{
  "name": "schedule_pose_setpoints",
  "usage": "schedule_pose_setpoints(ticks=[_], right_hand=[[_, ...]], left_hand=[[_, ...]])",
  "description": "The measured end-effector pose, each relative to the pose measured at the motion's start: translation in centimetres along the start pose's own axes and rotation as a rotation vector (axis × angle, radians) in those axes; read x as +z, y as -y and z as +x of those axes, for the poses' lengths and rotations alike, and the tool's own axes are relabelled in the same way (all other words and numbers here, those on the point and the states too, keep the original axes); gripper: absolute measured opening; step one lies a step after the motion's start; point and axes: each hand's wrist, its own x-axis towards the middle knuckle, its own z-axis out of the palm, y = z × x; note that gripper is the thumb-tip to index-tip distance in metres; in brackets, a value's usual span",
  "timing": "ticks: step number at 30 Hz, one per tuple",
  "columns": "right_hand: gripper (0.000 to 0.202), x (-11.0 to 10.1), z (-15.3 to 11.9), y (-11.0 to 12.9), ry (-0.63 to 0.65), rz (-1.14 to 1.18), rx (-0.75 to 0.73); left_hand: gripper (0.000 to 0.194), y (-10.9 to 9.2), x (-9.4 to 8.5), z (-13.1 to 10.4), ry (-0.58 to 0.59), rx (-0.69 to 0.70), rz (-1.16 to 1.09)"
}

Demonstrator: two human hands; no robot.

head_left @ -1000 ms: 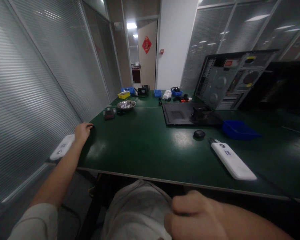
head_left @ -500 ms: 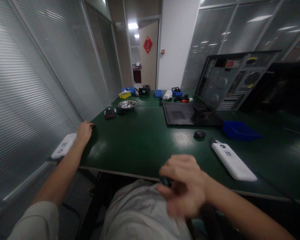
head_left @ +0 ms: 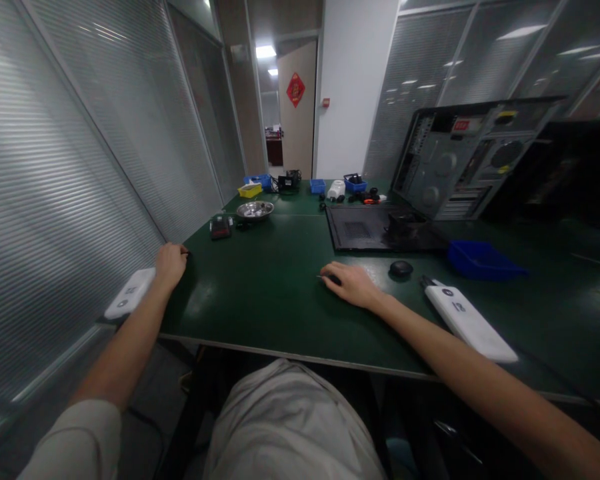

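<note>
The right hand (head_left: 354,285) held a small dark object (head_left: 335,279) low over a green table (head_left: 260,287); the left hand (head_left: 171,265) rested at the table's left edge.
The right fingers were curled around the object, its thin tip poking out leftward, with a black mouse (head_left: 401,269) just to the right. The left fingers were bent beside a dark item (head_left: 187,253); whether they gripped it could not be told. Of 2 white devices, the right device (head_left: 470,323) lay near the right forearm, the left device (head_left: 131,293) beside the left forearm.

Right hand (head_left: 349,285) over green table (head_left: 250,293)
</note>
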Motion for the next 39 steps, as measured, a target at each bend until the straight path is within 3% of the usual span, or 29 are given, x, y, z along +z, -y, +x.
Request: schedule_pose_setpoints(ticks=[3, 6, 8, 14, 17, 20, 25, 39], right_hand=[[0.021, -0.4, 0.0, 0.5, 0.007, -0.012, 0.007], [0.020, -0.5, 0.1, 1.1, 0.000, -0.011, 0.025], [0.020, -0.4, 0.2, 1.4, 0.002, -0.005, 0.030], [0.016, 0.0, 0.3, 2.0, -0.019, 0.053, 0.040], [0.014, 0.1, 0.2, 1.9, -0.030, 0.095, 0.047], [0.014, 0.2, 0.1, 1.8, -0.037, 0.119, 0.050], [0.012, 0.2, 0.0, 1.7, -0.029, 0.119, 0.038], [0.016, 0.2, 0.0, 1.8, -0.044, 0.205, -0.019]], left_hand=[[0.029, 0.0, -0.3, 0.4, 0.009, -0.019, -0.054], [0.022, -2.5, -0.3, 0.2, 0.062, 0.070, -0.182], [0.018, -6.3, -0.2, -0.9, 0.138, 0.232, -0.372], [0.020, -21.4, -0.4, -7.5, 0.437, 0.789, -0.878], [0.020, -25.5, -0.6, -9.9, 0.497, 0.904, -0.973], [0.021, -26.6, -0.4, -10.8, 0.478, 0.866, -0.986], [0.035, -26.2, 0.1, -11.1, 0.429, 0.811, -0.956], [0.022, -26.0, 0.0, -11.2, 0.478, 0.760, -1.018]])
